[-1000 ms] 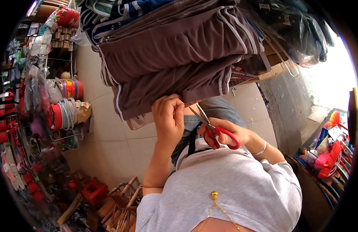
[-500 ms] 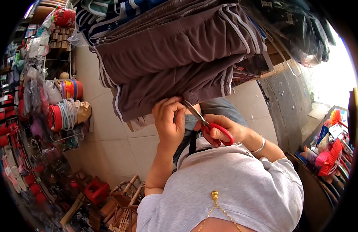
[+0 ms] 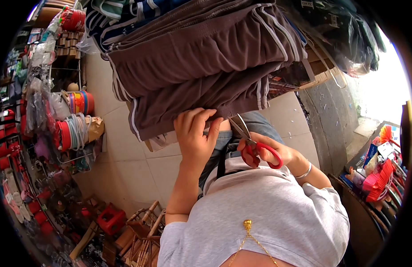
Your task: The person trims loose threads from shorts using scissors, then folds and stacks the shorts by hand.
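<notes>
My right hand (image 3: 255, 151) has its fingers through the loops of a pair of red-handled scissors (image 3: 244, 130), whose blades are apart. Their tips point up at the near hem of the lowest brown trousers (image 3: 188, 95), which have white side stripes. At that hem my left hand (image 3: 195, 129) has its fingers bent over the cloth, with the thumb just below the edge. More brown trousers (image 3: 201, 46) lie folded above, in a stack with ribbed waistbands.
Navy striped clothes (image 3: 130, 26) lie behind the stack, and plastic-wrapped dark garments (image 3: 344, 35) at the upper right. Shelves of goods line the left, with a coil of pale hose (image 3: 79, 131). A red stool (image 3: 111, 218) stands at lower left. White scraps (image 3: 291, 121) dot the tiled floor.
The scissors have moved right, away from my left hand, and their blades have spread. My left fingers have shifted slightly along the hem, the thumb now further from the index finger.
</notes>
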Action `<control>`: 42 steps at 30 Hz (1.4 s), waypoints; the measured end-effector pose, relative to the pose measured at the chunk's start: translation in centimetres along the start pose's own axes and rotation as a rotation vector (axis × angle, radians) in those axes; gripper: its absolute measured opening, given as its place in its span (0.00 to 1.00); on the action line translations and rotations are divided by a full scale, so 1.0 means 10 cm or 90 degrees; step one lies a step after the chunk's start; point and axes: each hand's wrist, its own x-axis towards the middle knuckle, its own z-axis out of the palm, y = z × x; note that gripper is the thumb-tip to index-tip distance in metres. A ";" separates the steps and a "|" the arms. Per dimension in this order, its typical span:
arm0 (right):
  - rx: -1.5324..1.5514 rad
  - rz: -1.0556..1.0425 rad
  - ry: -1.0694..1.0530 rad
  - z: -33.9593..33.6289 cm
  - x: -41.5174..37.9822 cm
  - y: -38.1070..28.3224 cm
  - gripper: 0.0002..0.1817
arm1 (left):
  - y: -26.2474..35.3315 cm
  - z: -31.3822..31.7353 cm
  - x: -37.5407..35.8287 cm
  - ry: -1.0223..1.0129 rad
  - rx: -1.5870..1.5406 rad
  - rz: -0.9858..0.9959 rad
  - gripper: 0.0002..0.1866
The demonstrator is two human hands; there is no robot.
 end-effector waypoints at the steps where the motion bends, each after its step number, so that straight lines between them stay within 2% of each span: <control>1: 0.004 -0.008 0.012 -0.01 -0.01 0.04 0.41 | 0.00 0.02 0.01 0.000 0.000 0.000 0.11; 6: 0.007 -0.009 0.003 -0.01 0.02 0.01 0.40 | -0.03 0.08 0.01 -0.004 0.077 0.047 0.08; 9: 0.007 0.016 0.008 0.01 0.05 -0.01 0.39 | 0.02 0.06 0.02 -0.027 0.094 0.024 0.05; 19: 0.011 0.057 0.019 0.02 0.17 -0.03 0.39 | -0.04 0.02 -0.04 -0.044 0.025 0.012 0.06; 26: -0.011 0.020 0.032 0.01 0.27 -0.05 0.38 | 0.00 -0.02 -0.05 -0.045 0.006 0.013 0.06; 34: -0.018 0.072 0.090 0.02 0.22 -0.09 0.34 | -0.02 -0.02 -0.08 -0.051 -0.014 -0.002 0.06; 38: -0.087 0.080 0.039 -0.07 0.06 -0.10 0.37 | 0.00 -0.04 -0.10 -0.046 -0.010 0.029 0.04; 40: -0.025 -0.059 0.031 -0.12 -0.05 -0.03 0.39 | 0.04 -0.04 -0.14 -0.048 -0.005 0.049 0.04; 42: -0.046 -0.065 0.051 -0.18 -0.19 -0.03 0.40 | 0.12 -0.02 -0.18 -0.109 -0.040 0.172 0.06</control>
